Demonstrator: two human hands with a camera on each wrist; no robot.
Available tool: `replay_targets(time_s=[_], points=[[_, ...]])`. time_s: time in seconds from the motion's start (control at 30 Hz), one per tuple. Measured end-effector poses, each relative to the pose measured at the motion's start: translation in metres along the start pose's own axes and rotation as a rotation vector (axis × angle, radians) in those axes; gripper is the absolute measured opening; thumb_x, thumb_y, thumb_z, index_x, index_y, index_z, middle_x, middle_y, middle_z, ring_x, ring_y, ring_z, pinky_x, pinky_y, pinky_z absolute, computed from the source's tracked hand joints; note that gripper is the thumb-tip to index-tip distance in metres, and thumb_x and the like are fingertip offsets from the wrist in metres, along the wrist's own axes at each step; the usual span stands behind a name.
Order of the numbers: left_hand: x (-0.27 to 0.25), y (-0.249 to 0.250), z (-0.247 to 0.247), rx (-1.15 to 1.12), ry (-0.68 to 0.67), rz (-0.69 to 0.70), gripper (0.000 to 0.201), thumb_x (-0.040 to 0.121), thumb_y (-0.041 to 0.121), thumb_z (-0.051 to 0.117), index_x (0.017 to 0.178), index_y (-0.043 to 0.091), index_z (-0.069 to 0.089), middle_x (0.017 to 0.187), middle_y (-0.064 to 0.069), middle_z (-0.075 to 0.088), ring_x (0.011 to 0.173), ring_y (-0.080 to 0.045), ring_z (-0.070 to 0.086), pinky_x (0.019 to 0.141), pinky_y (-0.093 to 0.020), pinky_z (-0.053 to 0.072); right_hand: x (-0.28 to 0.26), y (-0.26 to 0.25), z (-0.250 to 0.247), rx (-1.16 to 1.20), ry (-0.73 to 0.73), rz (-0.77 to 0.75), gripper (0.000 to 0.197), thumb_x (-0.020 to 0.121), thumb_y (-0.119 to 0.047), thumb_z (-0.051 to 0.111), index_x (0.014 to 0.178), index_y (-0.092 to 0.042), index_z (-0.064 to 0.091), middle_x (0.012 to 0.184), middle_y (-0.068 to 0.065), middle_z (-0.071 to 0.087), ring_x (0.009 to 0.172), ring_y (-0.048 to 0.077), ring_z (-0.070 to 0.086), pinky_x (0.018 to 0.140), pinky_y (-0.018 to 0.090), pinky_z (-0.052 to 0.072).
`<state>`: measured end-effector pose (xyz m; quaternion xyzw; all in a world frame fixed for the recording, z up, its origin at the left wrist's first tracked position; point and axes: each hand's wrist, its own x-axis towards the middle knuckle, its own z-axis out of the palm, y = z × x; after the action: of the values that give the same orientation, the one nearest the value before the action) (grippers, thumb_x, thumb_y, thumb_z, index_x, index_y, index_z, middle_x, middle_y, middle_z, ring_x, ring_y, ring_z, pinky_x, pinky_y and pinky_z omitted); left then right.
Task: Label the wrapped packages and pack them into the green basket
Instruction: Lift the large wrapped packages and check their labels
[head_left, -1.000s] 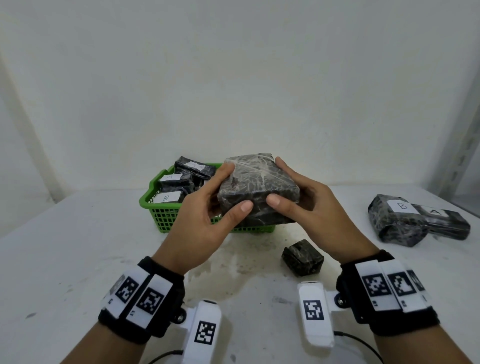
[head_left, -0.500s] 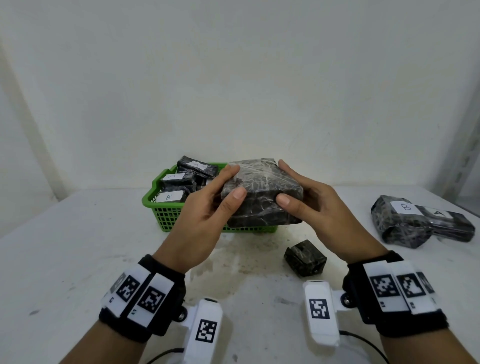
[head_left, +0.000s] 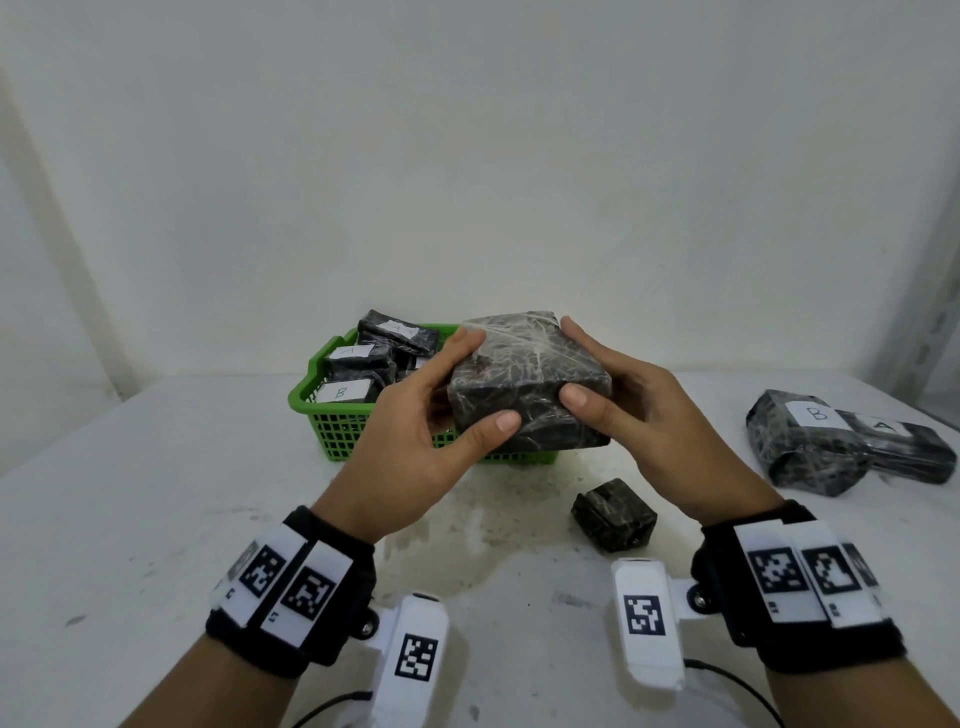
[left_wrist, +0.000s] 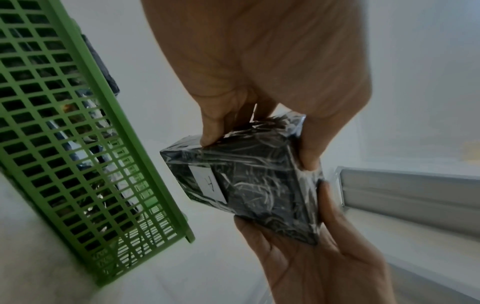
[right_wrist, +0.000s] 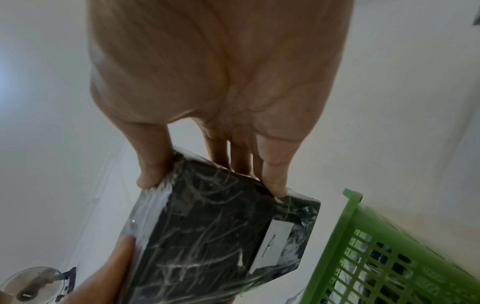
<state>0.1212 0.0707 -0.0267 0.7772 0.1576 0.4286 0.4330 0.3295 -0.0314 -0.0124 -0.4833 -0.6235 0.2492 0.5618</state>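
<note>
Blk wristbands (head_left: 291, 592) w/ white tags (checkered codes)

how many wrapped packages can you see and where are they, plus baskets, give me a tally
Wrapped packages in the hands: 1, the held package, gripped by left hand and right hand
Wrapped packages on the table: 3, small package, table B package, table A package
Wrapped packages in the basket: 3 clearly showing, rear A package, middle A package, front B package; more may be hidden
Green basket: 1
Total: 8
</note>
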Motion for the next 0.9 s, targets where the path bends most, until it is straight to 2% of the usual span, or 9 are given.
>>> replay_targets(time_s=[0.1, 0.2, 0.37, 0.43, 0.5, 0.6, 0.77, 0.83, 0.9], points=[[0.0, 0.001, -0.001, -0.001, -0.002, -0.001, 0.085, 0.083, 0.044, 0.074, 0.157, 0.02, 0.038, 0.153, 0.004, 0.053, 0.138, -0.012, 0.054, 0.112, -0.043, 0.048, -0.001, 0.002, 0.001, -0.014, -0.015, 0.015, 0.103, 0.075, -0.036, 0.087, 0.162, -0.024, 0.033, 0.144, -0.015, 0.064, 0.132, 0.003, 0.06, 0.113, 0.032, 0.05], [-0.002, 0.004, -0.001, -0.004, -0.01, 0.002, 0.087, 0.083, 0.043, 0.073, 0.158, 0.019, 0.035, 0.149, 0.008, 0.056, 0.135, -0.01, 0.056, 0.111, -0.04, 0.049, 0.0, 0.001, 0.003, -0.055, -0.008, 0.021, 0.11, 0.069, -0.033, 0.088, 0.163, -0.027, 0.032, 0.145, -0.016, 0.062, 0.132, 0.001, 0.06, 0.115, 0.033, 0.048], [-0.001, 0.003, -0.002, 0.034, -0.043, 0.008, 0.083, 0.089, 0.038, 0.075, 0.159, 0.022, 0.032, 0.159, 0.007, 0.044, 0.143, -0.01, 0.047, 0.114, -0.039, 0.047, 0.0, -0.001, 0.01, -0.07, 0.064, 0.009, 0.117, 0.062, -0.052, 0.088, 0.163, -0.032, 0.031, 0.145, -0.026, 0.059, 0.131, -0.006, 0.057, 0.114, 0.029, 0.047], [-0.003, 0.005, -0.002, 0.034, -0.072, -0.001, 0.09, 0.086, 0.038, 0.078, 0.16, 0.023, 0.029, 0.159, 0.009, 0.043, 0.142, -0.008, 0.048, 0.113, -0.036, 0.047, 0.0, -0.002, 0.012, -0.096, 0.082, 0.003, 0.114, 0.064, -0.058, 0.084, 0.163, -0.033, 0.032, 0.149, -0.028, 0.053, 0.132, -0.013, 0.052, 0.114, 0.022, 0.045], [-0.004, 0.005, -0.002, 0.047, -0.073, -0.004, 0.094, 0.083, 0.038, 0.081, 0.16, 0.025, 0.029, 0.16, 0.01, 0.041, 0.142, -0.006, 0.048, 0.113, -0.036, 0.047, 0.0, -0.004, 0.012, -0.116, 0.071, 0.009, 0.112, 0.065, -0.055, 0.083, 0.163, -0.033, 0.032, 0.137, -0.04, 0.055, 0.126, -0.022, 0.051, 0.107, 0.009, 0.043], [-0.003, 0.005, -0.004, 0.042, -0.082, -0.011, 0.092, 0.085, 0.032, 0.081, 0.16, 0.022, 0.028, 0.159, 0.011, 0.043, 0.142, -0.006, 0.048, 0.113, -0.035, 0.047, 0.0, -0.002, 0.009, -0.108, 0.047, 0.024, 0.124, 0.058, -0.05, 0.089, 0.164, -0.031, 0.029, 0.124, -0.048, 0.059, 0.124, -0.015, 0.057, 0.107, 0.015, 0.046], [-0.003, 0.01, -0.005, -0.01, -0.054, -0.021, 0.081, 0.091, 0.033, 0.076, 0.158, 0.017, 0.034, 0.145, 0.014, 0.059, 0.132, -0.005, 0.057, 0.108, -0.027, 0.05, 0.001, -0.001, 0.009, -0.108, 0.038, 0.012, 0.121, 0.059, -0.049, 0.09, 0.163, -0.033, 0.03, 0.137, -0.03, 0.06, 0.126, -0.01, 0.059, 0.109, 0.021, 0.048], [-0.001, 0.01, -0.003, 0.007, -0.045, -0.014, 0.075, 0.093, 0.031, 0.073, 0.157, 0.017, 0.037, 0.146, 0.011, 0.058, 0.132, -0.005, 0.058, 0.108, -0.031, 0.05, 0.001, 0.0, 0.011, -0.076, 0.069, 0.009, 0.106, 0.069, -0.05, 0.083, 0.161, -0.031, 0.036, 0.139, -0.026, 0.061, 0.125, -0.011, 0.059, 0.106, 0.02, 0.05], [-0.001, 0.008, -0.005, 0.004, -0.069, -0.003, 0.083, 0.086, 0.037, 0.079, 0.156, 0.02, 0.038, 0.152, 0.008, 0.052, 0.134, -0.008, 0.057, 0.108, -0.033, 0.051, 0.001, -0.001, 0.012, -0.053, 0.096, 0.0, 0.091, 0.077, -0.052, 0.074, 0.159, -0.028, 0.041, 0.144, -0.02, 0.059, 0.126, -0.011, 0.058, 0.106, 0.02, 0.051]])
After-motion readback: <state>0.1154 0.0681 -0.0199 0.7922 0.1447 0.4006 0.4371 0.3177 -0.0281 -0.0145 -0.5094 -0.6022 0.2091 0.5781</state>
